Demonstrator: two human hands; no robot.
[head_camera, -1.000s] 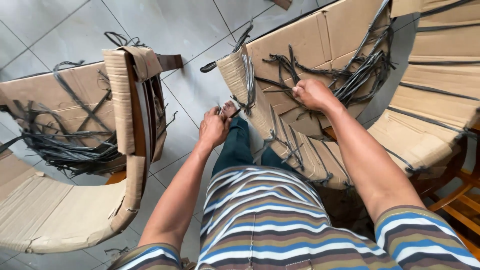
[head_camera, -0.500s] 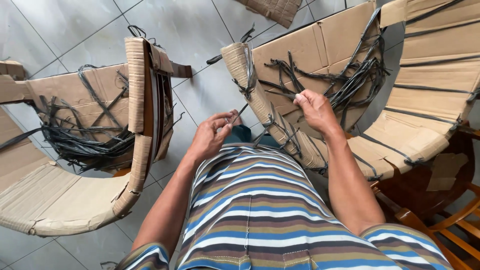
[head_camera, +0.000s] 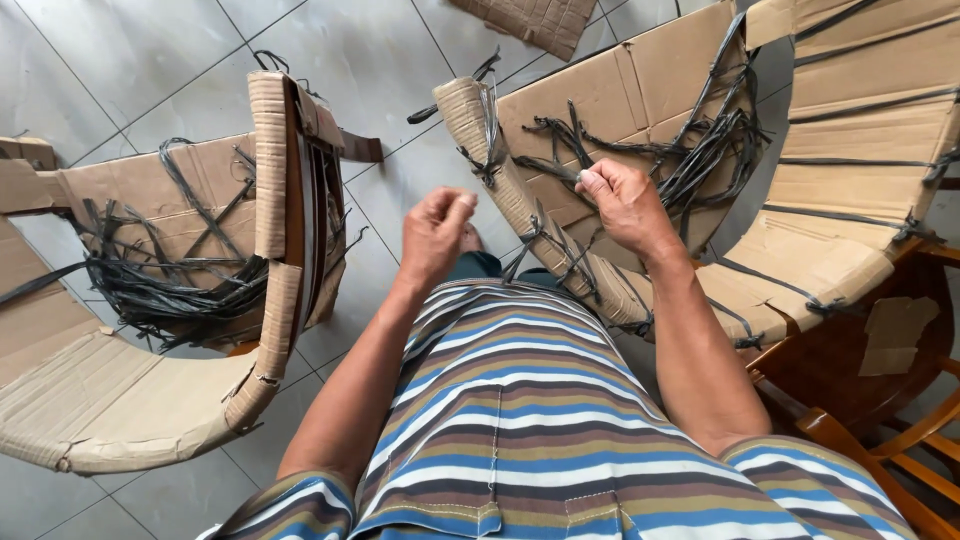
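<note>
Head view, looking down over striped shirt (head_camera: 520, 420) in blue, brown and white bands.

Right hand (head_camera: 625, 205): fingers curled together into a loose fist, pinching what looks like a thin dark strap end; held over cardboard-wrapped curved piece (head_camera: 560, 230). That piece: corrugated brown cardboard, arc-shaped, bound with knotted black plastic straps (head_camera: 700, 150); long axis running from upper left near the hand down to lower right, curving upward again at far right.

Left hand (head_camera: 435, 235): fingertips pressed together, thumb against forefinger; contents cannot be told. Raised in air, left of the right hand.

Second cardboard-wrapped curved piece (head_camera: 270, 250): far left of the right hand, same cardboard and tangled black strapping.

Grey tiled floor (head_camera: 380, 60) beneath. Wooden chair frame (head_camera: 900, 440), reddish-brown, lower right of the right hand.
</note>
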